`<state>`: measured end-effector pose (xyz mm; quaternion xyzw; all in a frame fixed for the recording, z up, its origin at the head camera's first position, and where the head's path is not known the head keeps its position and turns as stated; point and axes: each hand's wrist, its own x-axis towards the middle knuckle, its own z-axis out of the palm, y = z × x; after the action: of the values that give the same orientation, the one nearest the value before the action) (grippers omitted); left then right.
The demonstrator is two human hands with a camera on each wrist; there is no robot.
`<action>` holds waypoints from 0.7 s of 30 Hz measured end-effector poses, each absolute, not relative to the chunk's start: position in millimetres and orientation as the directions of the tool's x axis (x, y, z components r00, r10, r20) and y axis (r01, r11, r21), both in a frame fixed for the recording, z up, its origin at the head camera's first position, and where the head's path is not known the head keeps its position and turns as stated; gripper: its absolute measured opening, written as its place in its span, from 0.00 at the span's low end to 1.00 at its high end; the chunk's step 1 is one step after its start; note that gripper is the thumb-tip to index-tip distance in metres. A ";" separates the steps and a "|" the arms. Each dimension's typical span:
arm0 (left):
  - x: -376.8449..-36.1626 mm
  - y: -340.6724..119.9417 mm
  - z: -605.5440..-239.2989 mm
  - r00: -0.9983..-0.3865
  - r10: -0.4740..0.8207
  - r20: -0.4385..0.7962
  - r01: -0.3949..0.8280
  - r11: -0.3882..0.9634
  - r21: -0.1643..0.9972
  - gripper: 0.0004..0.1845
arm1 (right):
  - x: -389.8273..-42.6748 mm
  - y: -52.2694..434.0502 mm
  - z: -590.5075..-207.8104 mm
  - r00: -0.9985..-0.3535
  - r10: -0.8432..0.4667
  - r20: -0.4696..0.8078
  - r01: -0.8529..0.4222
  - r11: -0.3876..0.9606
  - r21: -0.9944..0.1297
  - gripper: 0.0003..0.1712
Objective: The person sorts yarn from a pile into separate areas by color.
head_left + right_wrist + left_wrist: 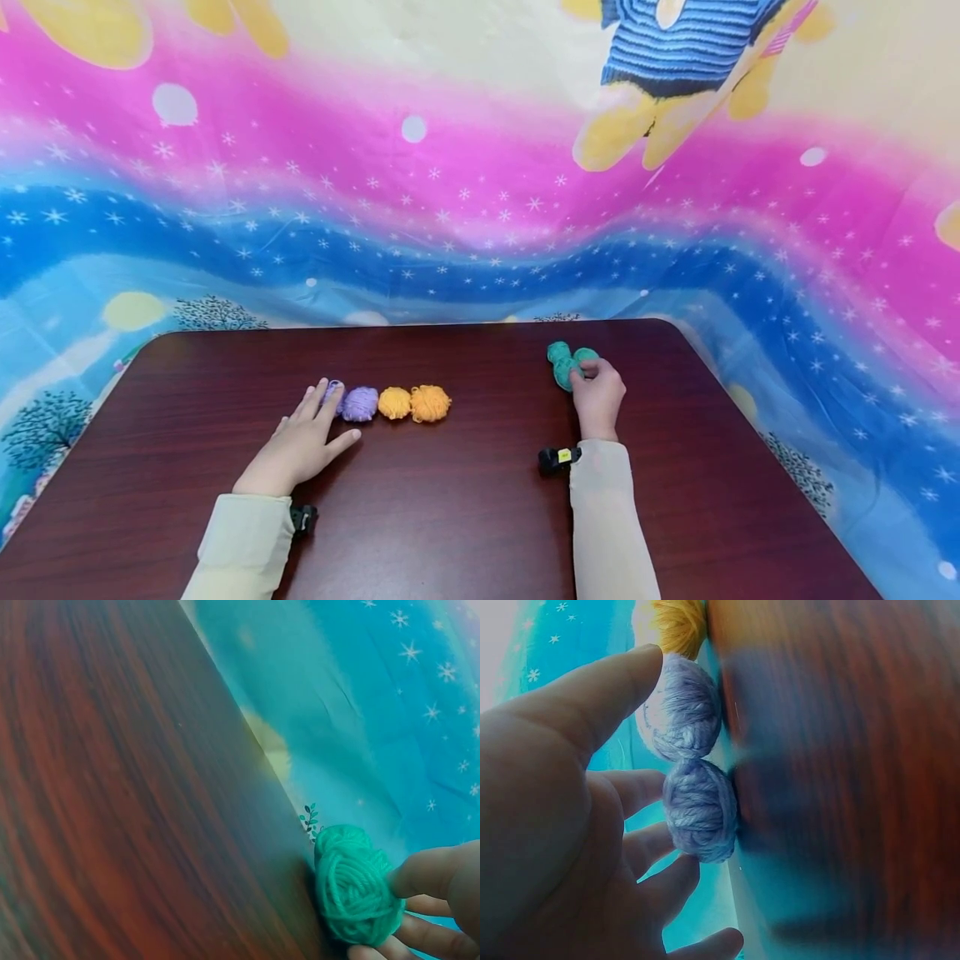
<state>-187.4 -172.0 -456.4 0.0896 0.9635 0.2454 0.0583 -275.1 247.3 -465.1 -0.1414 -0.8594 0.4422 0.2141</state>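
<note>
Two purple yarn balls point(360, 404) and two orange-yellow ones point(430, 403) lie touching in a row on the table. My left hand point(300, 446) reaches over the row's left end with fingers spread. In the left wrist view its fingertips touch the end purple ball point(700, 814), while the thumb stretches beside the other purple ball point(681, 712). At the back right is a cluster of green yarn balls point(558, 353). My right hand point(600, 398) pinches a green yarn ball point(356, 896) between thumb and fingers, which partly hide the cluster.
The dark red-brown wooden table point(465, 500) has rounded far corners. Behind it hangs a colourful printed cloth point(480, 200) that meets the table's back edge and runs along both sides. A small black camera point(558, 459) sits at the right wrist, another point(303, 520) at the left.
</note>
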 end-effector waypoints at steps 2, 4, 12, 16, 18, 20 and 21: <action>-188.0 -172.5 -456.3 -0.977 0.203 -0.067 0.146 0.864 0.482 0.44 | -275.3 247.3 -465.1 -0.861 0.442 0.251 0.053 0.569 -0.821 0.12; -188.1 -172.5 -456.2 -0.977 0.204 -0.070 0.146 0.864 0.482 0.44 | -275.3 247.6 -465.4 -0.857 0.445 0.259 0.048 0.570 -0.820 0.11; -187.0 -172.4 -453.3 -0.976 0.203 -0.081 0.140 0.866 0.480 0.44 | -274.4 247.4 -461.9 -0.858 0.431 0.280 0.023 0.577 -0.816 0.13; -187.2 -172.4 -452.4 -0.976 0.203 -0.083 0.140 0.868 0.477 0.44 | -274.4 244.5 -455.2 -0.856 0.421 0.298 0.008 0.589 -0.808 0.13; -187.6 -172.4 -452.5 -0.976 0.203 -0.082 0.141 0.868 0.477 0.45 | -274.8 242.1 -451.2 -0.856 0.417 0.306 -0.005 0.586 -0.811 0.13; -187.8 -172.3 -452.9 -0.976 0.204 -0.081 0.141 0.867 0.478 0.44 | -275.4 238.9 -447.3 -0.862 0.407 0.302 -0.018 0.571 -0.821 0.13; -187.8 -172.3 -453.1 -0.976 0.203 -0.081 0.141 0.867 0.479 0.44 | -276.0 237.2 -445.8 -0.869 0.399 0.293 -0.023 0.559 -0.829 0.13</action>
<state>-187.8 -172.3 -453.1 0.0894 0.9639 0.2422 0.0645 -276.0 237.2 -445.8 -0.1106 -0.8521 0.4564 0.2312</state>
